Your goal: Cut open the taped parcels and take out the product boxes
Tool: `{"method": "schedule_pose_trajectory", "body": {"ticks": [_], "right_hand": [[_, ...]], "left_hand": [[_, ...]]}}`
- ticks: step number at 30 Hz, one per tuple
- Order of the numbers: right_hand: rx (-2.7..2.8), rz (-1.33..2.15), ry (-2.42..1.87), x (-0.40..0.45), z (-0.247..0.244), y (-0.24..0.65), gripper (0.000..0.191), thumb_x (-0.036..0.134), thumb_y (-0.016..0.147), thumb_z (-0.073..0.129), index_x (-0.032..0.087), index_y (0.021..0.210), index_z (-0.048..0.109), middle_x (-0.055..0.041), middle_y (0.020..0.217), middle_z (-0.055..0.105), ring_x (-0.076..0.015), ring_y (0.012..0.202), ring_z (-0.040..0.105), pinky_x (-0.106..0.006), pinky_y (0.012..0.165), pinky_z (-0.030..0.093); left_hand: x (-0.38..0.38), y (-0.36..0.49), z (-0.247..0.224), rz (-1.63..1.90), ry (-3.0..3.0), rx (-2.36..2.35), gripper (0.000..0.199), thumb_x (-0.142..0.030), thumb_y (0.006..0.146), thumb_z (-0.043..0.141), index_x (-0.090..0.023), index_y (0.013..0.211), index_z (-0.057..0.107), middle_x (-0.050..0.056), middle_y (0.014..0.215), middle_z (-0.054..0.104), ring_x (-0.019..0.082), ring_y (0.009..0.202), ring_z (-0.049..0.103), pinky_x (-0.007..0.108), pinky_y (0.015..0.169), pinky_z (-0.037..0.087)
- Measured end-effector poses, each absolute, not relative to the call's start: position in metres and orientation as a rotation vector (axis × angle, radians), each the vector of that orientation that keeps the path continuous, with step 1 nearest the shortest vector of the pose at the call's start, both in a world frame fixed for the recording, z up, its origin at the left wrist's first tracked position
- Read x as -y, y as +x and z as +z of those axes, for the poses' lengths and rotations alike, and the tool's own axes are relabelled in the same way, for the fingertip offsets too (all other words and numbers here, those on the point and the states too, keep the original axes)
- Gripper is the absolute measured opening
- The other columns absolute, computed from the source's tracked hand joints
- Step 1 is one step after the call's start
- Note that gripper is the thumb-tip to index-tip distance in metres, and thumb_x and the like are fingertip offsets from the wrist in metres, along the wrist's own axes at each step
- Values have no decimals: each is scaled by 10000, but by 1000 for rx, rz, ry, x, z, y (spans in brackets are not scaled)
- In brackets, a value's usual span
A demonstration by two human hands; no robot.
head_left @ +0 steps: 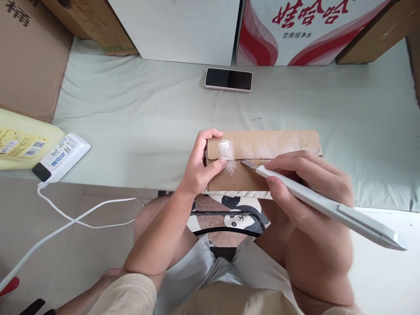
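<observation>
A small brown cardboard box lies at the near edge of the cloth-covered table, its top seam running left to right. Clear tape crosses that seam near the left end. My left hand grips the box's left end, thumb on top beside the tape and fingers round the far side. In my right hand is a white utility knife, fingers wrapped round its handle. The blade is out, and its tip is at the seam, just right of the tape.
A phone lies beyond the box. Large cartons, including a red-and-white one, line the back. At left are a yellow bottle and a white power strip with its cable hanging over the floor.
</observation>
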State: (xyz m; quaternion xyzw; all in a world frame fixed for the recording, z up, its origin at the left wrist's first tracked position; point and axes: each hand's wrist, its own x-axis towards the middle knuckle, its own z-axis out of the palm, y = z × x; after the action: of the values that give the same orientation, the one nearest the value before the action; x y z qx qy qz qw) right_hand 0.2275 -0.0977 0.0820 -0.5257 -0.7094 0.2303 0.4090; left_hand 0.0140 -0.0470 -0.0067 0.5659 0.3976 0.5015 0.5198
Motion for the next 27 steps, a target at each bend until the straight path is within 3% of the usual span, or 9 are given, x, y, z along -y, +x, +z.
{"method": "schedule_pose_trajectory", "body": {"ticks": [9,27], "right_hand": [[1714,599,-1370,102,85,229,28,227,941,710,238,935,736,-17,894,752,-145,715,661,-304,626,496],[1682,628,-1407,100,85,233,40,254,915,716,245,902,753,15,698,678,-127,570,572,-285,503,414]], "left_hand": [[47,14,-6,1205,1340,-958,475,-371,857,713,-314,1297,543,32,1063,556,195,880,544,314,730,486],[45,14,-11,1231,1347,-950,504,-435,842,736,-317,1296,551,49,1108,573,216,906,567,328,723,501]]}}
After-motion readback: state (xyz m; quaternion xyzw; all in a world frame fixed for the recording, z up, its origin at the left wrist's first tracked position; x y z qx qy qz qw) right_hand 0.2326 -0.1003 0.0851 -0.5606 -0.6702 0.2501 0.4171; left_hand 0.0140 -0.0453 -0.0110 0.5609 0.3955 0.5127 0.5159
